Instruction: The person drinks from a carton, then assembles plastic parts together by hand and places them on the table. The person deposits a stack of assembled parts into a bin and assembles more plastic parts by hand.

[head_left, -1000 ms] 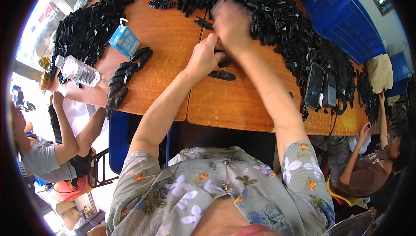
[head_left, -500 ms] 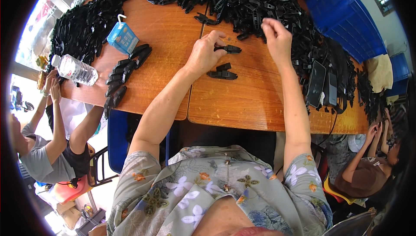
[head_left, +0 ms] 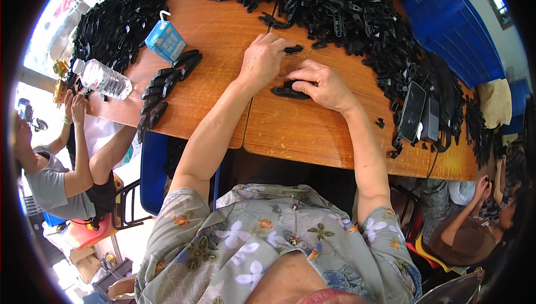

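Observation:
My left hand [head_left: 261, 59] is closed at the middle of the wooden table, its fingertips on a small black plastic part [head_left: 293, 50] that sticks out to their right. Closer to me, my right hand [head_left: 325, 85] is bent with its thumb and fingers around a black plastic piece [head_left: 289, 85]. Just under those fingers lies a longer black plastic part [head_left: 291, 94] on the tabletop, partly covered by them. I cannot make out whether the two pieces are joined.
A big heap of black plastic parts [head_left: 335, 10] fills the far side. Left stand a blue drink carton [head_left: 166, 41], a water bottle [head_left: 106, 79] and a row of black parts [head_left: 159, 89]. A phone [head_left: 411, 111] lies right. Other people sit at both sides.
My right hand has come down from the edge of the heap toward me and left, onto the nearer black parts. My left hand still has its part, slightly farther away.

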